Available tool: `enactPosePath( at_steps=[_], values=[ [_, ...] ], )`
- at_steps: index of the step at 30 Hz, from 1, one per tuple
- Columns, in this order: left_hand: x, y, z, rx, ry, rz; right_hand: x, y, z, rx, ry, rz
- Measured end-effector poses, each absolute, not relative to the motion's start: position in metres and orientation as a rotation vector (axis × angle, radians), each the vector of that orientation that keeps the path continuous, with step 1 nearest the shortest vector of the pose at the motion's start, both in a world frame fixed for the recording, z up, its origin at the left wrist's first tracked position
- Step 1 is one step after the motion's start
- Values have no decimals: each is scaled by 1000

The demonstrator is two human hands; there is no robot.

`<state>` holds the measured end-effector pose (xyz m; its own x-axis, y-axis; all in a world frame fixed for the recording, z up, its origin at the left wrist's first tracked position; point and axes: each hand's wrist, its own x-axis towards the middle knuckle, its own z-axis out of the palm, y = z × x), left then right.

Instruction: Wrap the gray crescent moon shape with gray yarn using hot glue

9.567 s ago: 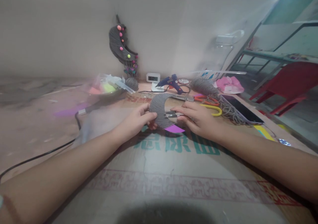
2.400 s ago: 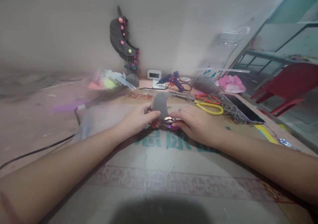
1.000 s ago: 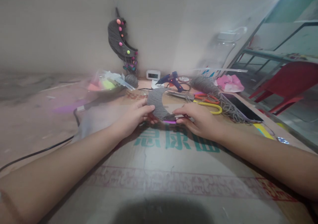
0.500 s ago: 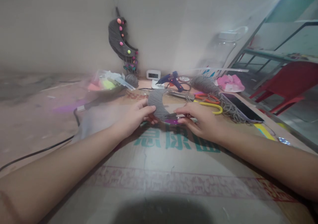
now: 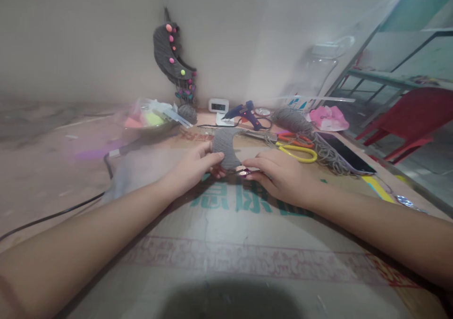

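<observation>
Fingers of my left hand (image 5: 193, 168) are closed on the left side of a crescent wrapped in grey yarn (image 5: 225, 146), with the thumb resting on its front. At the crescent's lower right tip, my right hand (image 5: 286, 175) pinches with thumb and forefinger. A small patch of pinkish purple and pale colour shows at that tip, between the fingers; its detail is blurred. Just behind my right hand lie scissors with orange and yellow handles (image 5: 305, 154). Loose grey yarn (image 5: 329, 154) trails beside them.
A blue glue gun (image 5: 248, 116) and a small white digital clock (image 5: 218, 105) stand near the wall. A phone (image 5: 345, 153) lies at right, a clear bottle (image 5: 320, 71) behind. At left sits a bowl of coloured items (image 5: 150, 121). A decorated yarn crescent (image 5: 166, 54) hangs above.
My right hand has shifted slightly left and down along the crescent's tip, and the tip's pinkish part shows differently. My left hand keeps its hold with little movement.
</observation>
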<state>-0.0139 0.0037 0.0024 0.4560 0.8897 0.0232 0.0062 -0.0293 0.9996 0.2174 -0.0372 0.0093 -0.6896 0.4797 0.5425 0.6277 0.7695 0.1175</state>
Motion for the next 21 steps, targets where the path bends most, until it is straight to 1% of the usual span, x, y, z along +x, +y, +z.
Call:
enactPosePath(
  at_steps=[5,13,18,21],
  values=[
    [-13,4,2,1416,844,862,215,-40,12,-814,-2450,-457],
    [-14,5,2,1404,831,863,218,-37,9,-822,-2451,-445],
    [-14,5,2,1399,837,854,219,-37,9,-830,-2447,-399],
    [-14,4,2,1408,840,853,220,-38,10,-881,-2420,-303]
  ],
)
